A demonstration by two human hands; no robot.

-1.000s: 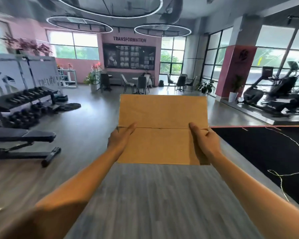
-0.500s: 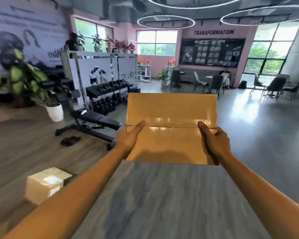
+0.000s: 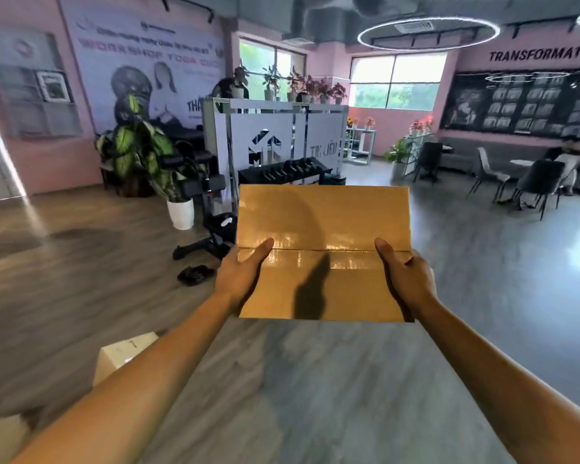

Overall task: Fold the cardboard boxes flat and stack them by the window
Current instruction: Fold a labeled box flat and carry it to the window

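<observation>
A flattened brown cardboard box (image 3: 322,222) is held out in front of me at chest height, its taped seam running across the middle. My left hand (image 3: 240,274) grips its left edge, thumb lying on top along the seam. My right hand (image 3: 404,274) grips the right edge the same way, thumb on top. The fingers of both hands are hidden under the cardboard. Another cardboard box (image 3: 121,356), still assembled, stands on the floor at lower left, partly hidden by my left forearm.
A potted plant (image 3: 148,155) in a white pot and a black weight bench (image 3: 211,236) stand ahead on the left. A dumbbell rack (image 3: 282,172) sits behind the box. Chairs and tables (image 3: 529,182) are at the right. Windows (image 3: 395,82) line the far wall.
The view has swung to the left: treadmills and black mat left the frame, plant and poster wall came in. The flat box stays held in both hands the same way.
</observation>
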